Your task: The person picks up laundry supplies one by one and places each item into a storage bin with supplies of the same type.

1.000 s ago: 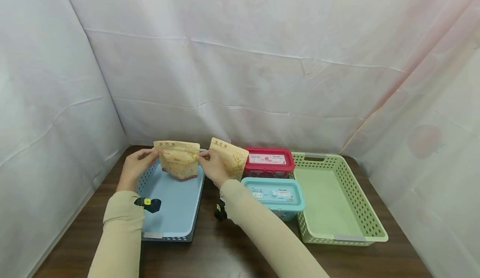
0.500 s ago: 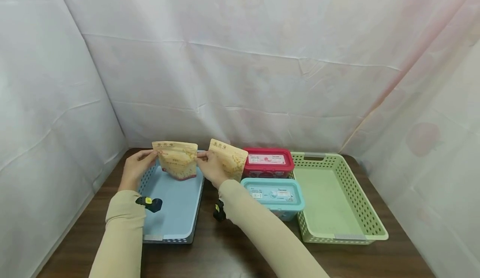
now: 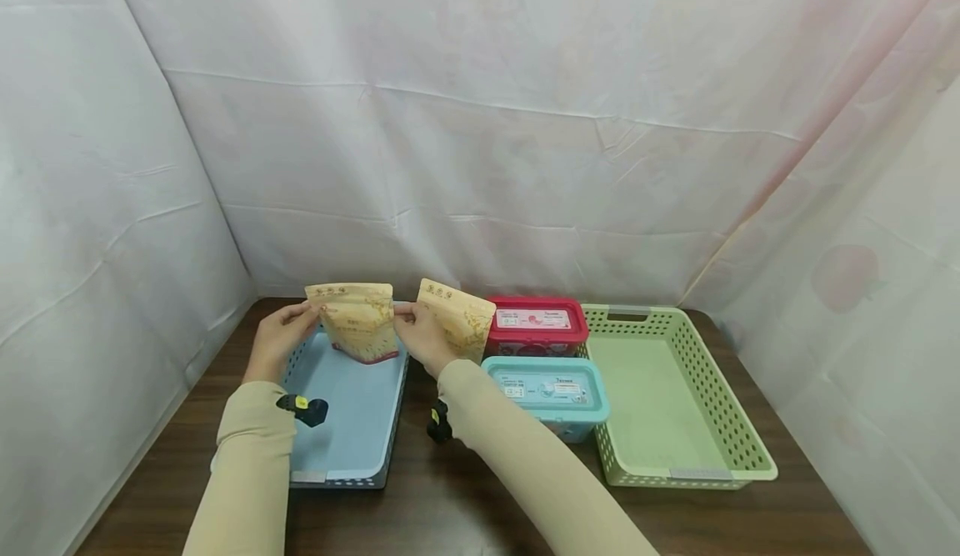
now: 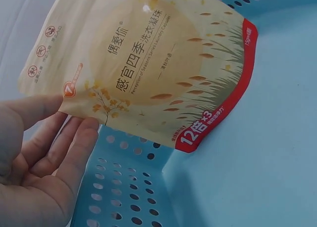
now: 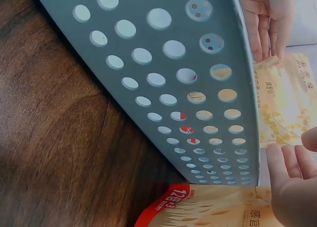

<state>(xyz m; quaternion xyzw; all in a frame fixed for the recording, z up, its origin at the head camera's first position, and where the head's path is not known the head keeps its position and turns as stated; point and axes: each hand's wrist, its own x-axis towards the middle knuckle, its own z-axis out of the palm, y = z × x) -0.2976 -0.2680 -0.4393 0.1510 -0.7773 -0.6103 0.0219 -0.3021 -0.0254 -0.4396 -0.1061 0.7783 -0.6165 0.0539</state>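
A cream pouch of laundry capsules [image 3: 357, 323] with a red bottom edge is held upright over the blue basket [image 3: 345, 423]. My left hand [image 3: 281, 335] pinches its left edge near the top; the left wrist view shows the thumb and fingers at the pouch side [image 4: 143, 73]. At the opposite edge, my right hand [image 3: 426, 338] holds the pouch between thumb and fingertips; the exact contact is partly hidden. A second similar pouch [image 3: 465, 323] stands behind my right hand, just outside the basket's right wall. In the right wrist view its printed lower part [image 5: 208, 207] shows beside the perforated wall.
Right of the pouches stand a red-lidded box [image 3: 536, 323] and, nearer, a light-blue-lidded box [image 3: 551, 389]. A green perforated basket [image 3: 675, 406] is at the far right. Everything stands on a dark wooden table [image 3: 465, 514] with white cloth [image 3: 480, 156] behind.
My left hand has shifted slightly to the right. The pouch's bottom has swung a little right, turning the pouch. My right hand, the second pouch, boxes and baskets stay about where they were.
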